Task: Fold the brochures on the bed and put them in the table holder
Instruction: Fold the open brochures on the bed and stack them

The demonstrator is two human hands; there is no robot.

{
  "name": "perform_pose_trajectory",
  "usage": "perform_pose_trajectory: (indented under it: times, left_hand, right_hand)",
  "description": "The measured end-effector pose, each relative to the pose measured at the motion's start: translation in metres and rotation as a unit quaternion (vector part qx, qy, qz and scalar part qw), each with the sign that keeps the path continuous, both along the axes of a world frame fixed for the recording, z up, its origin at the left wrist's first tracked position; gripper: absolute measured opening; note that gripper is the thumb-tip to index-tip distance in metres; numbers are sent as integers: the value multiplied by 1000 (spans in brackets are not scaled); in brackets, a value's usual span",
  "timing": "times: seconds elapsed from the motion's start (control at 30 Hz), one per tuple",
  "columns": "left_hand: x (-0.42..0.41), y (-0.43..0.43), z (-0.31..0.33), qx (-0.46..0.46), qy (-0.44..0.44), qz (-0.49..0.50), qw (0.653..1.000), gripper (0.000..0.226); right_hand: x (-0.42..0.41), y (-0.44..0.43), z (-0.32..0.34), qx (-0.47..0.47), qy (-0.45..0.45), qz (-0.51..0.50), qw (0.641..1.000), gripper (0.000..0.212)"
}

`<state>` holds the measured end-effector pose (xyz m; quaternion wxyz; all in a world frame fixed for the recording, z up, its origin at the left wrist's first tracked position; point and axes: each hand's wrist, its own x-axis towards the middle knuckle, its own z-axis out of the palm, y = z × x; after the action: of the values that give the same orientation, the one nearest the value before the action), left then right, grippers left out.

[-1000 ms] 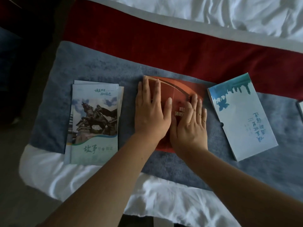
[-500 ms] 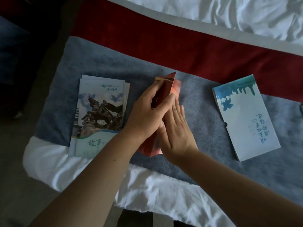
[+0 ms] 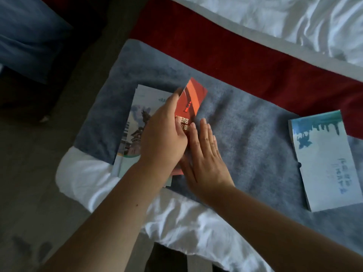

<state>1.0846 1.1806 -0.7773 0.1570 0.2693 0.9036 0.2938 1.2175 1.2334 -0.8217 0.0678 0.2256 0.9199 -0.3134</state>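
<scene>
A folded red brochure (image 3: 191,103) with gold lettering stands tilted on its long edge over the grey blanket (image 3: 245,134). My left hand (image 3: 163,138) grips it from the left, thumb on its printed face. Beside it my right hand (image 3: 204,158) lies flat and open, palm down, against the brochure's lower right edge. Under my left hand a stack of pale brochures with a statue picture (image 3: 135,122) is partly hidden. A light blue brochure (image 3: 326,163) lies flat at the right. The table holder is not in view.
A dark red bed runner (image 3: 225,48) crosses behind the blanket, with white sheets (image 3: 294,20) beyond and a white sheet (image 3: 186,222) at the bed's near edge. Dark floor and a blue cushion (image 3: 25,36) lie to the left.
The red brochure was pressed flat under both hands; now it is folded narrower, lifted on edge and shifted left toward the statue stack. My right hand has come off it and lies flat beside it.
</scene>
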Motion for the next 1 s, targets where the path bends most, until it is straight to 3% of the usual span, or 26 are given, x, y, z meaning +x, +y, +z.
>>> perform_pose_trajectory:
  times: [0.33,0.53,0.7,0.9,1.0]
  left_hand:
    - [-39,-58,-21,-77,28,21,996,71]
    - [-48,-84,-36,-114,80,-3,990,60]
    - [-45,-98,-51,-126,142,-100,977,50]
    - [-38,-110,-75,-153,181,-129,963,49]
    - [-37,-107,-87,-136,181,-117,967,48]
  right_hand:
    - [-45,-48,-15,69,-20,62,995,65]
    - [-52,-61,-19,106,-30,37,993,66]
    - [-65,-63,-18,133,1,24,991,68]
    - [-76,-61,-28,156,-53,47,985,65]
    - [-80,-66,-35,153,-78,40,984,80]
